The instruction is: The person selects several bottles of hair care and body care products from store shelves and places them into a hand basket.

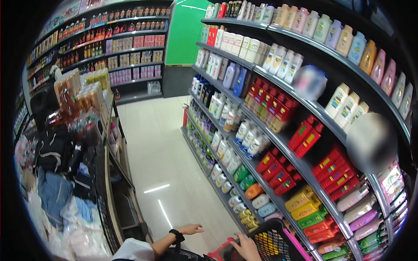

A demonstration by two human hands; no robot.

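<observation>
My left hand [190, 229] reaches over the floor from the lower left, fingers stretched out and holding nothing. A black band [177, 235] is around that wrist. At the bottom edge my right hand [246, 248] has thumb and fingers apart and overlaps the near side of a black shopping cart basket [285, 232] with pink trim [297, 244]. Yellow shows through the basket's mesh. A pink-red cart part [216, 253] lies between my two hands. The lower part of my right hand is cut off by the frame.
Shelves of shampoo and body wash bottles [272, 102] line the right side. A display table [106, 191] piled with clothing and packages stands left. Tiled floor [152, 143] runs between them to bottle shelves [139, 50] and a green panel [187, 35]. A person [55, 69] is far left.
</observation>
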